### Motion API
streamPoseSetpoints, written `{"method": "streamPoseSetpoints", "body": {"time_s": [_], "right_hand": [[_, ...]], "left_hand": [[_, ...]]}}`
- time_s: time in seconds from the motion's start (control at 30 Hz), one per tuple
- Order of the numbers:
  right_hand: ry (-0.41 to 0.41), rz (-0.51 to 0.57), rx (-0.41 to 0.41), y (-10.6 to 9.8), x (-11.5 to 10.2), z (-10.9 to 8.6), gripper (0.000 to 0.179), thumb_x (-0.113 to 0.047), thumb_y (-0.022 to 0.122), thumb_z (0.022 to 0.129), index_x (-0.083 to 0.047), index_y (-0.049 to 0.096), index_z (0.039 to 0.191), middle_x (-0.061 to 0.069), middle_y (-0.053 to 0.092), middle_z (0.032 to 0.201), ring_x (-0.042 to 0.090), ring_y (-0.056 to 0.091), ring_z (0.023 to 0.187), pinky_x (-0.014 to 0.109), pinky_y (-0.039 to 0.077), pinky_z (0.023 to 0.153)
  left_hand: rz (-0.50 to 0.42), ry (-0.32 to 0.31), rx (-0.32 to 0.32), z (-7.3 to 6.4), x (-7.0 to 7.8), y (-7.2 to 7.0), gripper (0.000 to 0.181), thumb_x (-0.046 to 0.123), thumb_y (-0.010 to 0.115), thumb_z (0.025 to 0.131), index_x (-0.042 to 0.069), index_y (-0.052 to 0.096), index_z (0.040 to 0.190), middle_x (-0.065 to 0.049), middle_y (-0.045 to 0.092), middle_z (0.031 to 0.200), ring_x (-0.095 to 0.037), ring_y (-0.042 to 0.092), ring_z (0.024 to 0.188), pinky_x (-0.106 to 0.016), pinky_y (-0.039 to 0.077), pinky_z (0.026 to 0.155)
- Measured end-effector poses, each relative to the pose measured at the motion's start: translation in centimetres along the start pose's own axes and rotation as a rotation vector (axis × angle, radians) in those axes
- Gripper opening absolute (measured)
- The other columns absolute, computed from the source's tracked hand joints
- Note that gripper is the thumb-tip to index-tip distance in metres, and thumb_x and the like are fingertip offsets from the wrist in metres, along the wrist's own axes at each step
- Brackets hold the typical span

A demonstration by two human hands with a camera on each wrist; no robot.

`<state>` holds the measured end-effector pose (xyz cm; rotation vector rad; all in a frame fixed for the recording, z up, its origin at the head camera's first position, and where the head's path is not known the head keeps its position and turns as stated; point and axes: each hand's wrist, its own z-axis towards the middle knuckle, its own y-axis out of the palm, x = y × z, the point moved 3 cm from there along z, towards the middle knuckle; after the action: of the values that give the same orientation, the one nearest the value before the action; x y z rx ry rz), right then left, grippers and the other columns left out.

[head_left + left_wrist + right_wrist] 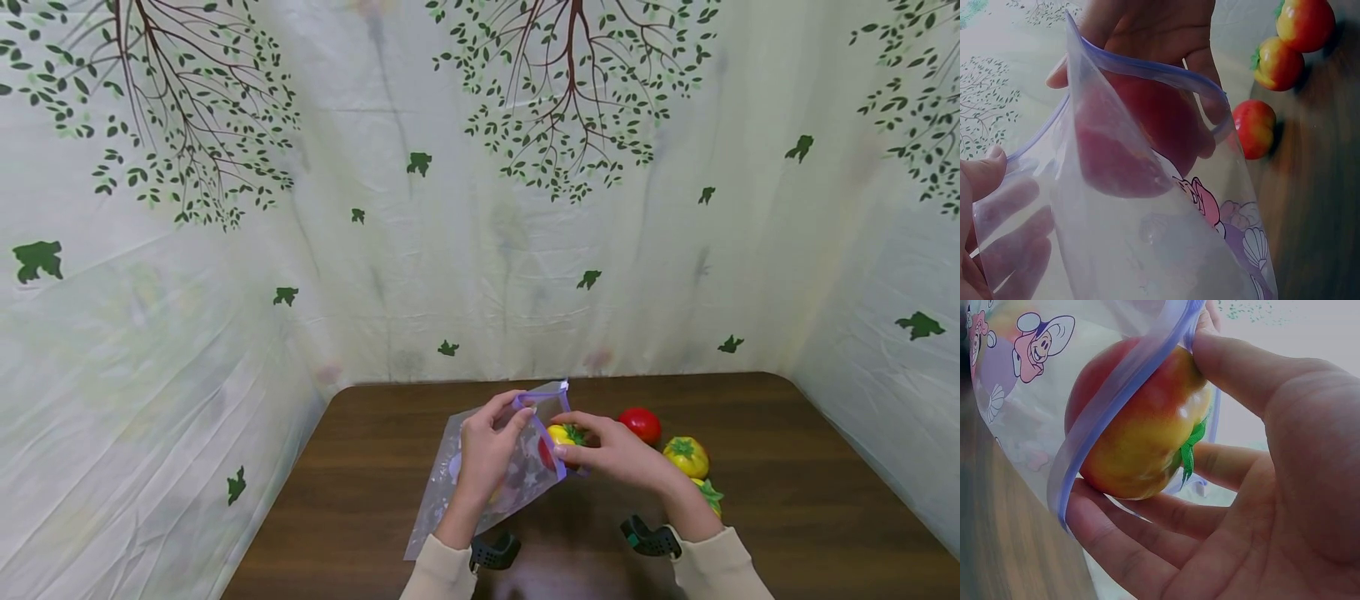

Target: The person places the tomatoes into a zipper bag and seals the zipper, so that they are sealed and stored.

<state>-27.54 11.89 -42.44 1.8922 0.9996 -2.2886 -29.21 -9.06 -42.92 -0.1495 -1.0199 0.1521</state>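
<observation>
A clear zip bag point(438, 492) with purple zip edges and cartoon prints is held above the table, its mouth spread towards the right. My left hand point(483, 450) pinches the bag's rim between thumb and fingers. At the mouth, my right hand point(626, 450) holds a red and yellow tomato point(1141, 431) with a green leafy top. Thumb and fingers lie around this tomato, which is partly behind the purple zip edge and partly inside the bag. Through the film, the left wrist view shows it as a red shape, with the right palm behind it.
To the right on the brown table point(337, 500) lie a red tomato point(640, 425), a yellow tomato point(686, 457) and another point(711, 497) partly hidden by the right forearm. Behind and beside the table hang pale curtains point(487, 250) printed with trees and leaves.
</observation>
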Motion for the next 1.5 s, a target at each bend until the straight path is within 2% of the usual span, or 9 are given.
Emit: {"method": "streamPoseSetpoints", "body": {"time_s": [0.17, 0.33, 0.5, 0.63, 0.87, 1.13, 1.33, 1.5], "right_hand": [[-0.016, 0.018, -0.015, 0.1, 0.1, 0.1, 0.05, -0.037, 0.066, 0.098, -0.015, 0.056, 0.141, 0.009, 0.064, 0.116, 0.032, 0.066, 0.089, 0.04, 0.058, 0.076], [-0.03, 0.019, -0.027, 0.3, 0.1, 0.2, 0.045, -0.037, 0.063, 0.1, -0.017, 0.057, 0.139, 0.009, 0.064, 0.121, 0.03, 0.066, 0.095, 0.039, 0.059, 0.078], [-0.03, 0.019, -0.029, 0.4, 0.1, 0.3, 0.043, -0.039, 0.06, 0.101, -0.018, 0.058, 0.139, 0.01, 0.064, 0.126, 0.029, 0.063, 0.109, 0.042, 0.059, 0.083], [-0.036, 0.015, -0.017, 0.3, 0.1, 0.4, 0.043, -0.039, 0.059, 0.102, -0.018, 0.059, 0.138, 0.009, 0.063, 0.129, 0.03, 0.061, 0.114, 0.042, 0.058, 0.085], [-0.051, -0.005, 0.032, 0.0, 0.0, 0.1, 0.04, -0.037, 0.063, 0.1, -0.018, 0.061, 0.135, 0.007, 0.065, 0.127, 0.03, 0.063, 0.111, 0.039, 0.059, 0.081], [-0.056, -0.023, 0.065, -0.3, -0.5, -0.6, 0.043, -0.035, 0.066, 0.099, -0.013, 0.061, 0.135, 0.007, 0.066, 0.126, 0.03, 0.064, 0.113, 0.041, 0.058, 0.087], [-0.054, -0.041, 0.101, -0.6, -0.8, -1.2, 0.042, -0.031, 0.069, 0.097, -0.011, 0.062, 0.134, 0.01, 0.065, 0.128, 0.029, 0.065, 0.112, 0.041, 0.057, 0.087], [-0.058, -0.052, 0.117, -1.0, -0.6, -1.5, 0.041, -0.031, 0.07, 0.096, -0.014, 0.062, 0.133, 0.012, 0.065, 0.129, 0.029, 0.065, 0.112, 0.039, 0.058, 0.085]], "left_hand": [[-0.007, 0.03, 0.009, 0.0, 0.0, -0.1, 0.029, 0.032, 0.074, 0.092, 0.022, 0.072, 0.12, 0.01, 0.074, 0.109, -0.011, 0.07, 0.103, -0.03, 0.055, 0.089], [0.006, 0.02, 0.022, 0.1, 0.0, -0.1, 0.028, 0.033, 0.074, 0.092, 0.024, 0.072, 0.119, 0.011, 0.074, 0.109, -0.01, 0.07, 0.104, -0.031, 0.055, 0.09], [-0.01, 0.043, 0.038, 0.2, 0.1, 0.0, 0.025, 0.029, 0.073, 0.093, 0.021, 0.073, 0.117, 0.01, 0.074, 0.107, -0.012, 0.07, 0.103, -0.033, 0.056, 0.089], [-0.015, 0.057, 0.051, 0.3, 0.1, 0.0, 0.024, 0.027, 0.074, 0.093, 0.02, 0.073, 0.116, 0.01, 0.075, 0.107, -0.012, 0.07, 0.104, -0.032, 0.056, 0.088], [-0.018, 0.047, 0.035, 0.2, 0.1, 0.1, 0.024, 0.028, 0.074, 0.093, 0.02, 0.073, 0.116, 0.009, 0.075, 0.106, -0.012, 0.07, 0.105, -0.031, 0.056, 0.089], [-0.007, 0.044, 0.012, 0.1, 0.1, 0.0, 0.025, 0.029, 0.073, 0.093, 0.021, 0.073, 0.116, 0.009, 0.074, 0.106, -0.012, 0.069, 0.106, -0.031, 0.056, 0.089], [0.011, 0.053, 0.006, 0.1, 0.1, -0.1, 0.025, 0.03, 0.073, 0.093, 0.022, 0.073, 0.117, 0.009, 0.074, 0.108, -0.013, 0.069, 0.106, -0.034, 0.055, 0.091], [0.014, 0.052, 0.001, 0.2, 0.1, -0.2, 0.026, 0.031, 0.074, 0.093, 0.022, 0.073, 0.117, 0.01, 0.074, 0.107, -0.011, 0.069, 0.106, -0.032, 0.055, 0.09]]}}
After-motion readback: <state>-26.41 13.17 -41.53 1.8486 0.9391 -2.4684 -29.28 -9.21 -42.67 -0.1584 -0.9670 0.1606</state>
